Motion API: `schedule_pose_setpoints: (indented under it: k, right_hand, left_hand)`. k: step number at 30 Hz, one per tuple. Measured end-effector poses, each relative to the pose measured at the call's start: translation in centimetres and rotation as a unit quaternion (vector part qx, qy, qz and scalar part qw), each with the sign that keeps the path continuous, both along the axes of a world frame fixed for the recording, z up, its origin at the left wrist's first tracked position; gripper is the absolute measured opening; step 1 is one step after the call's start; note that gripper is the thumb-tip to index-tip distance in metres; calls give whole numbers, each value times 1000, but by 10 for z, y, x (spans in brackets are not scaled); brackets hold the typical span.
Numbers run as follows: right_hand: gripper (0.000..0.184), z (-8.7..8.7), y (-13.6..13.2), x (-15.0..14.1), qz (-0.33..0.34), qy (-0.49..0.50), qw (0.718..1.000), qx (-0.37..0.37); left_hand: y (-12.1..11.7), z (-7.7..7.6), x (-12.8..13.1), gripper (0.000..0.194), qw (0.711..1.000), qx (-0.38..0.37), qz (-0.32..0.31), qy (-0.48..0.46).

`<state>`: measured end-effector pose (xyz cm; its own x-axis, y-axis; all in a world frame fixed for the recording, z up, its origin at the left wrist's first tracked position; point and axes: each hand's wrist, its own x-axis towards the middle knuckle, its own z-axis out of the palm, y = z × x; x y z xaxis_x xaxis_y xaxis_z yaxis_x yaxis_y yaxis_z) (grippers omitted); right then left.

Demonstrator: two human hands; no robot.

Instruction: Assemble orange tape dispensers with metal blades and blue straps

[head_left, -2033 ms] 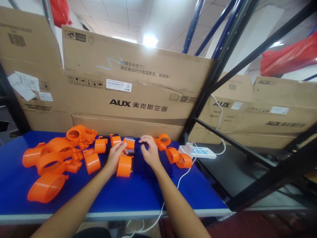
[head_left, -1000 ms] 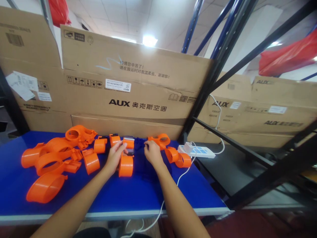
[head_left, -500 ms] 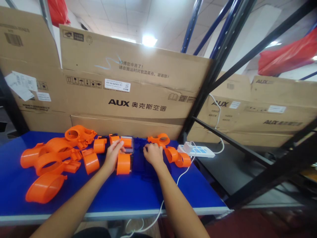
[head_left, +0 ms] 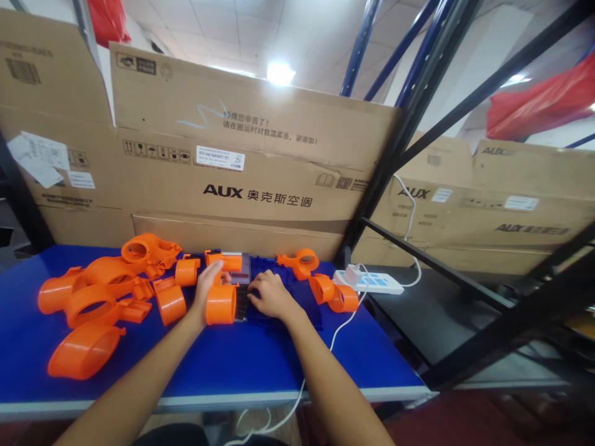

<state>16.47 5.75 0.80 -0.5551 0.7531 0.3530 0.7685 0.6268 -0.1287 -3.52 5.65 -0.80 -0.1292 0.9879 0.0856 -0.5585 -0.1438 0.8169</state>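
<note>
My left hand (head_left: 204, 291) is closed round an orange plastic ring-shaped piece (head_left: 220, 305), its thumb up by a second orange piece (head_left: 229, 262) behind. Against the ring's right side is a black comb-like part (head_left: 242, 302). My right hand (head_left: 270, 295) has curled fingers, with the tips at this black part; what they pinch, if anything, is hidden. Dark blue flat pieces (head_left: 304, 300) lie under and around the right hand. A greyish box-like thing (head_left: 240, 270) is partly covered behind the left hand.
Several orange ring-shaped pieces (head_left: 93, 306) are heaped on the blue tabletop (head_left: 186, 365) at left; others (head_left: 344, 298) lie at right. A white power strip (head_left: 372, 282) with a cable (head_left: 341, 328) is beside them. A cardboard wall (head_left: 260, 179) and black metal post (head_left: 372, 204) bound the table.
The orange ring-shaped piece has shifted left with my left hand, whose thumb has come down. My right hand has moved left to the black part, uncovering more dark blue pieces.
</note>
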Motion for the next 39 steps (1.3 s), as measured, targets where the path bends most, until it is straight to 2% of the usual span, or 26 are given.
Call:
schedule_pose_setpoints:
  k: [5,8,11,15,17,26,39]
  right_hand:
    - [12,2,0,3,6,13,1000,-4]
    - [9,9,2,10,19,52,998,-4]
    - [8,17,6,19,17,139,990,13]
    - [13,25,6,21,7,292,954,66]
    - [15,26,3,17,9,322,943,85]
    - [16,26,-7,2,21,295,950,101]
    - [17,24,-7,1,23,300,947,110]
  left_hand:
    - [5,-5,-2,45,1000,-1,-10,10]
    - [6,-7,-3,45,1000,4,-4,22]
    - [6,-8,-2,43,999,13,5,41]
    - [2,-7,3,44,996,31,14,80]
    - [0,-7,5,47,994,42,12,102]
    - [-4,-8,11,51,985,77,-10,156]
    - [-6,-7,11,51,984,83,-28,155]
